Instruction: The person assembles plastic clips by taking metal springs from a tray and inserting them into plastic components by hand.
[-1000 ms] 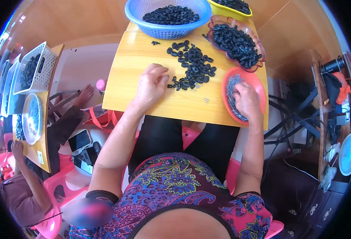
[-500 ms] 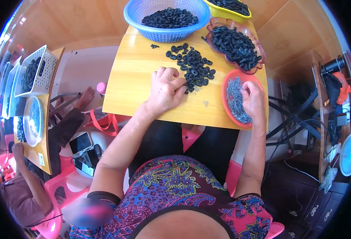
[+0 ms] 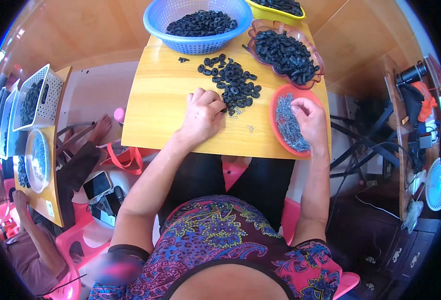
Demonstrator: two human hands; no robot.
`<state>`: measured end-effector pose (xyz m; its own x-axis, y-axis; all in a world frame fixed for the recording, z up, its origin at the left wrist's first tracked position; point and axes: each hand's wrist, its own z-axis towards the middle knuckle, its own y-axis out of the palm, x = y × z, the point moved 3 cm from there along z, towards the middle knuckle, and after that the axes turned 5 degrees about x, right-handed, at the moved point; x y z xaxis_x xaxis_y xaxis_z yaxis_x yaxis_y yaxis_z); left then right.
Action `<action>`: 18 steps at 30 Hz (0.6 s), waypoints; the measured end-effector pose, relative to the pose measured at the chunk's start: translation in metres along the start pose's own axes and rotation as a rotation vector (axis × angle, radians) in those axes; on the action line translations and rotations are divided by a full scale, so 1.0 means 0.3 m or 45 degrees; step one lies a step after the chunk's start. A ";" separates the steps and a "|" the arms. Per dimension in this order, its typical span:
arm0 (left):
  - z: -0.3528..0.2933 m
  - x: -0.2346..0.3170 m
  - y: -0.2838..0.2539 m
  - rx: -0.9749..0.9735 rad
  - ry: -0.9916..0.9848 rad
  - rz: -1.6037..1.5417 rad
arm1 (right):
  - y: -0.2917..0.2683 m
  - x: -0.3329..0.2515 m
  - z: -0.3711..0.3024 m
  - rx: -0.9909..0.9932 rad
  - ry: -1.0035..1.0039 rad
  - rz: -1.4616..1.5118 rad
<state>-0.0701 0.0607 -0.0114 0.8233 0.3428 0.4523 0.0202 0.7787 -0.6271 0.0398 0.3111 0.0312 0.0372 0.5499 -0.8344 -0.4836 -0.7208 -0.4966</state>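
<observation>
My left hand (image 3: 203, 117) rests on the yellow wooden table (image 3: 155, 107), fingers curled in a pinch at the near edge of a loose pile of small black parts (image 3: 236, 85). A dark bit shows at its fingertips, apparently one of those black parts. My right hand (image 3: 311, 122) hovers over the right side of an orange-red oval dish (image 3: 274, 120), thumb and forefinger pressed together. Small silvery metal pieces (image 3: 286, 120) fill that dish. Whatever the right fingertips hold is too small to make out. A few tiny metal pieces (image 3: 250, 128) lie on the table between my hands.
At the back stand a blue basket (image 3: 198, 46) of black parts and a yellow tub (image 3: 280, 16). A reddish scalloped bowl (image 3: 316, 82) holds longer black pieces. Leftward, another person sits by a table with a white basket (image 3: 55, 97). A fan (image 3: 436, 185) is at far right.
The whole view has shifted slightly, moving the table leftward. My left fingers have drawn in from the pile's edge, and my right hand has turned a little over the dish.
</observation>
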 end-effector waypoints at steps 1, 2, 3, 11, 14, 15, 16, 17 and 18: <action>-0.002 -0.015 -0.001 0.056 -0.029 -0.099 | 0.007 -0.017 -0.003 -0.003 -0.006 0.001; -0.003 -0.025 -0.007 0.112 -0.058 -0.197 | 0.016 -0.030 -0.007 -0.012 0.039 0.051; -0.003 -0.017 -0.013 0.114 -0.059 -0.196 | 0.026 -0.040 -0.015 -0.019 0.088 0.099; -0.014 -0.041 -0.061 0.250 -1.230 -1.874 | 0.236 -0.196 -0.044 -0.102 0.078 0.550; -0.030 -0.043 -0.067 0.263 -1.334 -2.229 | 0.342 -0.273 -0.069 -0.103 -0.010 0.606; -0.038 -0.042 -0.073 0.250 -1.338 -2.233 | 0.371 -0.282 -0.077 -0.100 -0.045 0.615; -0.042 -0.042 -0.078 0.237 -1.343 -2.237 | 0.399 -0.283 -0.081 -0.063 -0.078 0.604; -0.037 -0.041 -0.081 0.220 -1.295 -2.232 | 0.422 -0.277 -0.075 -0.069 -0.084 0.604; -0.036 -0.039 -0.083 0.228 -1.295 -2.234 | 0.437 -0.274 -0.071 -0.035 -0.141 0.571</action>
<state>-0.0740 0.0315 -0.0079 -0.5678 -0.6224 0.5387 0.1816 0.5436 0.8194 -0.0079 0.1626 0.0296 -0.2647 0.2214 -0.9386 -0.4069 -0.9081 -0.0995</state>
